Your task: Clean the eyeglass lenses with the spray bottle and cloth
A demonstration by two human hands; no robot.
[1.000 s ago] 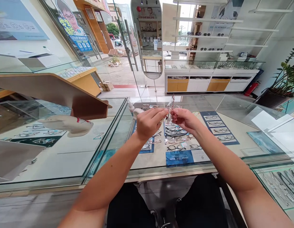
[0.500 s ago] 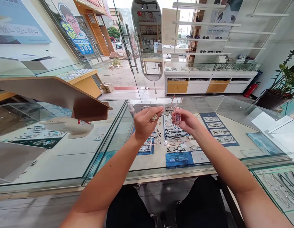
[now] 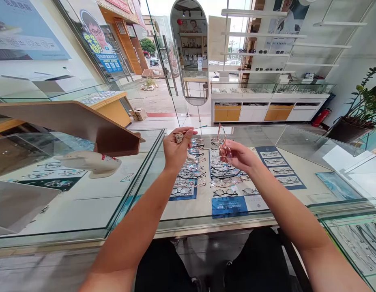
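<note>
My right hand is closed on a pair of eyeglasses with a thin pinkish-gold frame, held upright above the glass counter. One rim stands up past my fingertips. To its left, my left hand is closed around a thin rod with a bluish tip, which points right toward the eyeglasses without touching them. A small beige patterned piece shows at my left fingers; I cannot make out what it is. Below both hands, rows of eyeglasses lie inside the glass display counter.
A brown angled board and a pale hand-shaped stand are at the left. An oval mirror stands beyond the counter. A potted plant stands on the right. Another case of eyeglasses sits near my right arm.
My left hand has moved left and slightly up, away from the eyeglasses, and the thin rod now shows. My right hand still holds the eyeglasses in nearly the same place.
</note>
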